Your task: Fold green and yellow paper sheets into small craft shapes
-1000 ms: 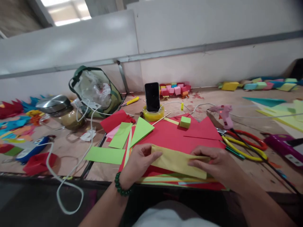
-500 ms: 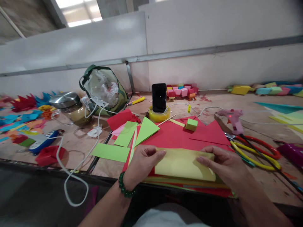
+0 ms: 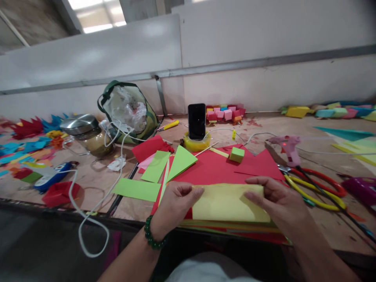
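Note:
A yellow sheet of paper lies on a stack of red and coloured sheets at the near table edge. My left hand, with a green bead bracelet on the wrist, pinches the sheet's left end. My right hand grips its right end, thumb on top. The sheet faces me almost flat. A small green paper cube sits on the red paper beyond it.
Green paper pieces lie to the left. A phone stands in a tape roll. A pink glue gun and red and yellow scissors are at the right. A bag, a jar and a white cable are left.
Both hands have opened the yellow sheet from a narrow folded strip into a wider flat rectangle. The view shifted slightly to the left.

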